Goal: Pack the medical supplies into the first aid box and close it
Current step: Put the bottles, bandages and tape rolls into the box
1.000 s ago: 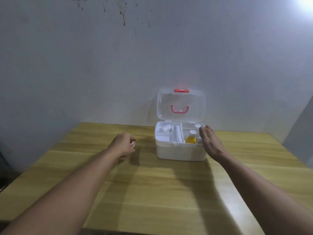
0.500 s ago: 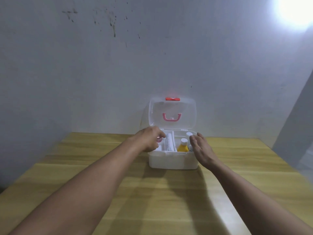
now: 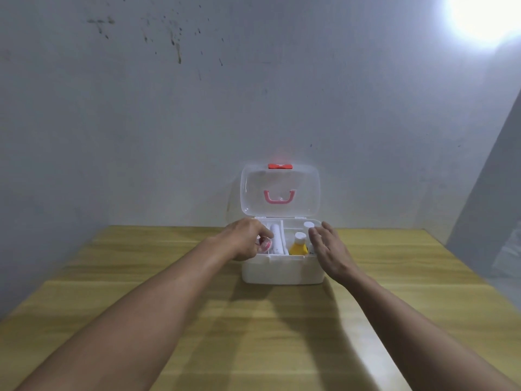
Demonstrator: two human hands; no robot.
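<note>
Pale grey plaster wall, flecked with dark marks near the top, rises behind a light wooden table with a visible grain; a bright light glares in the upper right corner.

At the far edge of the table, against the wall, stands the white plastic first aid box with its clear hinged lid swung upright. A red latch sits on the lid's top edge and a pink carrying handle shows through the lid.

From the left, the left hand reaches over the box's left compartment, its fingers curled around a small pink-and-white round item, which looks like a roll of tape, held just above or at the tray; whether it touches the tray I cannot tell. Just beside it, a white tube-shaped item lies lengthwise in the next compartment. To the right of that, a yellow bottle with a white cap stands upright inside the box, and a white round cap of another container shows near the back right corner.

The right hand hovers over the box's right side with its fingers spread and relaxed, holding nothing; it hides the front right corner of the tray, so contact with the rim is unclear.
</note>
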